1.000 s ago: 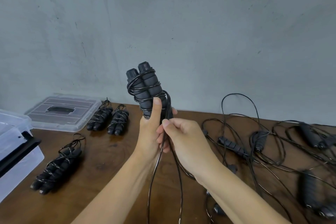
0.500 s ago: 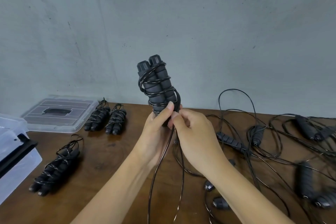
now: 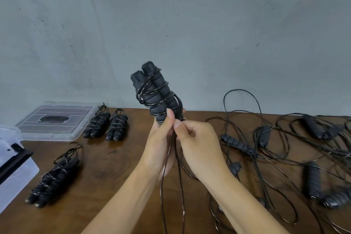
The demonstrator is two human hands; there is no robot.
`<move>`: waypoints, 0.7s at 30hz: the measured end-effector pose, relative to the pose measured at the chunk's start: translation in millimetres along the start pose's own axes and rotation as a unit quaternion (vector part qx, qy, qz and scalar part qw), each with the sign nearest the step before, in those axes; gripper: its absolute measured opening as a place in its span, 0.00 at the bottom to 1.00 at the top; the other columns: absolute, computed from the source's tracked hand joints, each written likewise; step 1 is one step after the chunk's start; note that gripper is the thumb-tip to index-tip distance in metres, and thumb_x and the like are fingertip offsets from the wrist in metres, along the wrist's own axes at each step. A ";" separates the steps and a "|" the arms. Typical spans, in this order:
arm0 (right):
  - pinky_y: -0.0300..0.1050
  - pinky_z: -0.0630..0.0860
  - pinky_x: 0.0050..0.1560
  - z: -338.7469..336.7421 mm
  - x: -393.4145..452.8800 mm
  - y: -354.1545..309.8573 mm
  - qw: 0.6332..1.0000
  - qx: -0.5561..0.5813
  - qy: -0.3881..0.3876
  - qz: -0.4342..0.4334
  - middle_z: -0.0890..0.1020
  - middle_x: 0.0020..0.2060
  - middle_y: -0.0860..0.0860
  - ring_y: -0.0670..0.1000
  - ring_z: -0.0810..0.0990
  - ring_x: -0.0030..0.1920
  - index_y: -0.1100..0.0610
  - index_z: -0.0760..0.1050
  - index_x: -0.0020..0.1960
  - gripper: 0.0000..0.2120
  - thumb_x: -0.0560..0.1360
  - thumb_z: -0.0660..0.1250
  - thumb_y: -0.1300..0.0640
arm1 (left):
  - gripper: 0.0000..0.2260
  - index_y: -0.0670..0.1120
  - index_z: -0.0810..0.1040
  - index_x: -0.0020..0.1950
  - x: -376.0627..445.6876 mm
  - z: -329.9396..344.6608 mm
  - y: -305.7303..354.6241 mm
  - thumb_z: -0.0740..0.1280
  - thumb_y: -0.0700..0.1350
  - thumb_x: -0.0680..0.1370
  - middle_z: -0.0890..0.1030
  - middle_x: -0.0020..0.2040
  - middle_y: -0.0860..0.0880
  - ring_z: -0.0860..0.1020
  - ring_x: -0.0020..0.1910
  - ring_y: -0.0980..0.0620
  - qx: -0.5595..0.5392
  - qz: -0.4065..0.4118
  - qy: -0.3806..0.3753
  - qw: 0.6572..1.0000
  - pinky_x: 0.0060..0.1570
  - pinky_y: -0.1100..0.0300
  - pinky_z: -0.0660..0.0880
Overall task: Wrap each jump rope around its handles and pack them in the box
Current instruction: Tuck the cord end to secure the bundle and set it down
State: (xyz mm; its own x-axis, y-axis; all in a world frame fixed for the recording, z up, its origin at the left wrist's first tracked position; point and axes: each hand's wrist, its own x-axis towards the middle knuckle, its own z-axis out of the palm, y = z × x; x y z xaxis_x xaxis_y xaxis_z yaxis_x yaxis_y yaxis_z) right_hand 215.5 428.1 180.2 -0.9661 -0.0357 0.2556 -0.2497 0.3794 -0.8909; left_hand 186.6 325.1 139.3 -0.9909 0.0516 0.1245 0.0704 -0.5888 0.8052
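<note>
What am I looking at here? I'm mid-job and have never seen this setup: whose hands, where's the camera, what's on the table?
No machine: a person's bare hands, filmed by one wide-angle camera on their head, looking forward and down. The left hand grips a pair of black handles, upright and partly wound with cord. The right hand pinches the loose cord hanging below. On the wooden table lie three wrapped bundles at left, beside a clear plastic box and its lid. Unwrapped ropes tangle at right.
</note>
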 end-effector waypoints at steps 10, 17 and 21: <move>0.31 0.70 0.31 -2.1 3.6 14.2 0.973 0.142 -0.039 0.179 0.80 0.27 0.49 0.41 0.77 0.28 0.58 0.80 0.33 0.26 0.76 0.67 0.36 | 0.44 0.39 0.72 0.66 -0.7 -3.0 -4.5 0.75 0.72 0.67 0.71 0.39 0.44 0.67 0.33 0.51 0.010 -0.048 -0.025 0.998 0.31 0.59 0.69; 0.41 0.78 0.52 4.8 3.5 26.2 0.969 0.202 0.001 0.146 0.85 0.49 0.45 0.42 0.84 0.50 0.50 0.74 0.60 0.16 0.77 0.71 0.43 | 0.41 0.42 0.76 0.74 -3.9 -3.0 -12.3 0.62 0.73 0.76 0.77 0.73 0.38 0.72 0.74 0.43 0.050 -0.075 -0.053 0.995 0.76 0.44 0.63; 0.42 0.79 0.60 1.9 3.6 32.1 0.959 0.262 -0.009 0.108 0.86 0.54 0.48 0.43 0.84 0.56 0.54 0.74 0.63 0.15 0.79 0.71 0.54 | 0.38 0.39 0.73 0.76 -1.8 -8.5 -16.4 0.55 0.69 0.79 0.79 0.72 0.42 0.74 0.75 0.47 0.127 -0.077 -0.064 0.987 0.77 0.48 0.67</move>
State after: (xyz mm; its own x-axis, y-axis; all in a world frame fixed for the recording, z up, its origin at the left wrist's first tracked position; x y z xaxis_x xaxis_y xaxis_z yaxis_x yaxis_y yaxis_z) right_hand 203.9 438.4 151.8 -0.9988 -0.0263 0.0415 -0.0375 -0.1367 -0.9899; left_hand 186.3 327.7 121.0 -0.9707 0.2352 0.0492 -0.0363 -0.3456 0.9377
